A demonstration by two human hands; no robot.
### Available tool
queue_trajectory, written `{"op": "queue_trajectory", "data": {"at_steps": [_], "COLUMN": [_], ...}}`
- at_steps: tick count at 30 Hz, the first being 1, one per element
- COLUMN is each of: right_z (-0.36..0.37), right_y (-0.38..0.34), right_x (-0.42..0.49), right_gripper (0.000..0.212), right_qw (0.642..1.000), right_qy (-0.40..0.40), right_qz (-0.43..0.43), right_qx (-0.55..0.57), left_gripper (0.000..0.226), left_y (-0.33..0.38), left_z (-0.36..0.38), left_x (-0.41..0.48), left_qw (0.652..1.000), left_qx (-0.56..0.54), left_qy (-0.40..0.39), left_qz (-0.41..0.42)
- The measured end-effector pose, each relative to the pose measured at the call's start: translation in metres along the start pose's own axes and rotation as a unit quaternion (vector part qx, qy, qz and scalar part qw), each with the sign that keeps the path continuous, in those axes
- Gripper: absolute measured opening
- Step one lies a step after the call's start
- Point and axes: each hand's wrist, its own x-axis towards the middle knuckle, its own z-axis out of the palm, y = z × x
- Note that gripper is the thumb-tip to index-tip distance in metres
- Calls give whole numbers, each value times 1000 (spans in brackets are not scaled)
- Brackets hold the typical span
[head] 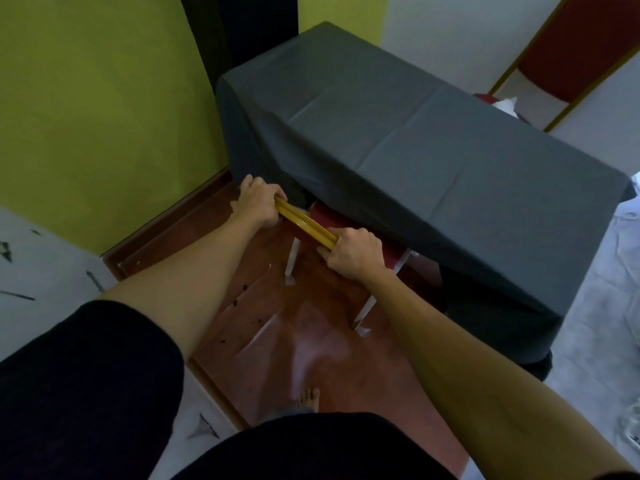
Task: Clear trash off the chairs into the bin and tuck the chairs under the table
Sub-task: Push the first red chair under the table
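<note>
A chair with a yellow top rail (305, 226) and a red back stands against the near side of the table (398, 133), which a dark grey cloth covers. Its seat is hidden under the hanging cloth; two pale legs (363, 311) show below. My left hand (258, 204) grips the left end of the rail and my right hand (353, 252) grips the right end. A second red chair (568, 53) with a yellow frame stands beyond the table's far right corner, with white crumpled trash (505, 107) on its seat.
A green wall (104, 116) rises close on the left. The chair stands on a reddish-brown floor strip (304, 341) bordered by pale marbled tiles. My bare foot (308, 400) shows near the bottom. Pale sheeting (616, 271) lies on the floor to the right.
</note>
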Motion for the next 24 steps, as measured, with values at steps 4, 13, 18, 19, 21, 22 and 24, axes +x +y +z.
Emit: {"op": "queue_trajectory", "data": {"at_steps": [4, 13, 18, 19, 21, 22, 24], "right_z": [-4, 0, -2, -2, -1, -2, -5], "right_y": [10, 18, 18, 17, 18, 19, 21], "right_x": [13, 24, 23, 23, 23, 25, 28], "right_gripper": [41, 43, 44, 45, 48, 49, 51], "right_qw": [1000, 999, 999, 999, 998, 997, 995], "right_qy": [6, 16, 13, 12, 2, -6, -24], "right_qz": [21, 36, 48, 52, 62, 68, 79], "right_qx": [8, 1, -1, 1, 13, 24, 49], "left_gripper": [30, 35, 32, 32, 32, 32, 33], "left_y": [11, 11, 13, 12, 13, 13, 15], "left_z": [5, 14, 15, 15, 13, 13, 11], "left_x": [20, 34, 34, 34, 34, 34, 35], "left_qw": [1000, 999, 999, 999, 999, 999, 999], "left_qx": [-12, -20, -24, -26, -27, -24, -20], "left_qy": [1, 28, 32, 31, 30, 28, 24], "left_qz": [-1, 6, 1, 1, 4, 6, 9]}}
